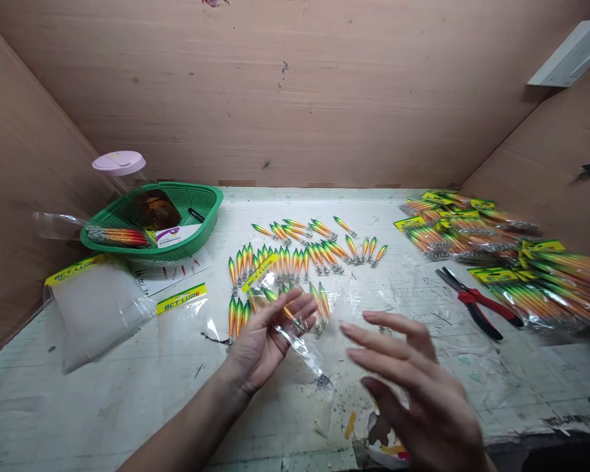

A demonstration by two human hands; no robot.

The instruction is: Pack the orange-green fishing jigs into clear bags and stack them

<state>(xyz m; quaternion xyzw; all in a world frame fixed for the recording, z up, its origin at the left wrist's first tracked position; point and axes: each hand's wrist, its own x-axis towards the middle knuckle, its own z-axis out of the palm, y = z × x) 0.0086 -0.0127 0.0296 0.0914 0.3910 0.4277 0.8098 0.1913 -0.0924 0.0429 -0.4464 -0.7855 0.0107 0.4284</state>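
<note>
My left hand point(268, 341) is turned palm up above the middle of the table, thumb and fingers round a clear plastic bag point(302, 351) with a yellow-green header point(260, 272). A green-and-orange fishing lure point(289, 313) shows at its fingers; whether it lies inside the bag I cannot tell. To the right, my right hand point(413, 380) hangs open and slightly blurred, fingers apart, holding nothing. Loose lures point(324, 255) with hooked metal ends lie in rough rows beyond both hands, and the left hand and bag partly cover the nearest ones.
Bagged lures point(472, 229) are heaped at the right beside red-and-black pliers point(479, 305). At the left are a green basket point(211, 219) with red lures, a cup with a pink lid point(119, 162), a stack of clear bags point(98, 311) and one labelled bag point(181, 299). Board walls point(285, 98) enclose the table.
</note>
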